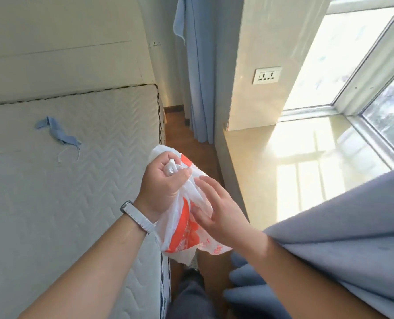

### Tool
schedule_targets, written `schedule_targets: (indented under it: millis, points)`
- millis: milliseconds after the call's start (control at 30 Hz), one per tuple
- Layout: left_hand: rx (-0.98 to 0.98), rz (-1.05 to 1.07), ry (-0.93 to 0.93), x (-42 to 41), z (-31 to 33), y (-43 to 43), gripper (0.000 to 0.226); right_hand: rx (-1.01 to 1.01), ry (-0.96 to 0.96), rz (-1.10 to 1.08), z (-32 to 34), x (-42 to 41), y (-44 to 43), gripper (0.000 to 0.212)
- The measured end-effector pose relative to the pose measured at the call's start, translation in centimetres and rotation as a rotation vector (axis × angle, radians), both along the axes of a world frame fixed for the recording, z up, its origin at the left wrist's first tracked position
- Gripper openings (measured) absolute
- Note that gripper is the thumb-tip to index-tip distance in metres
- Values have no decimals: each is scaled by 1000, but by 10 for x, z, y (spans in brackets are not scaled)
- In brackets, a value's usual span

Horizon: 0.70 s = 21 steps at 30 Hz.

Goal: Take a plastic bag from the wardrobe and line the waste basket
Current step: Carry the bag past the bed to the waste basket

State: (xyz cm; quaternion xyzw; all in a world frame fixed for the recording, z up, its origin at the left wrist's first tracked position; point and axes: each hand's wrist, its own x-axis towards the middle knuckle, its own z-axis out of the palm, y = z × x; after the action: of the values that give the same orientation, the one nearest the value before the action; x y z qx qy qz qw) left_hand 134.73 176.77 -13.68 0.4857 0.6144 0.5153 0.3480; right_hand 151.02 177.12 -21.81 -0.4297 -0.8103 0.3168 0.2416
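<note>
A white and orange plastic bag (182,229) is held in the air above the narrow strip of wooden floor (186,139) between the bed (53,192) and the low wall under the window sill (295,162). Its long axis is seen running from the top down, slightly slanted. The bunched upper end points up and away, and the loose lower end hangs toward the person's legs.

The bunched top is gripped in the left hand (161,183), whose fingers are curled round it in a fist. A pale watch strap (136,218) is worn on that wrist. The right hand (219,210) is laid against the bag's right side with its fingers spread. No pinch can be made out there.

The bag is bounded closely on the left by the mattress edge. To the right, a little room is left before the sill's edge and a blue curtain (343,229) draped near the right forearm. Ahead, the floor strip is closed off by a second blue curtain (198,88). A strip of blue cloth (60,134) lies on the mattress, well apart from the bag.
</note>
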Motion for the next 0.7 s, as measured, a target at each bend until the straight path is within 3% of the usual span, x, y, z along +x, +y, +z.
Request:
schedule_targets:
  millis: [367,700]
  points:
    - [-55,-79,-3,-89,-62,156,13,-115,-125,-101,-46,-90,135,55]
    - [-149,-74,-49,-118,-153,254,20,-210,-95,-184,-126,-116,221,58]
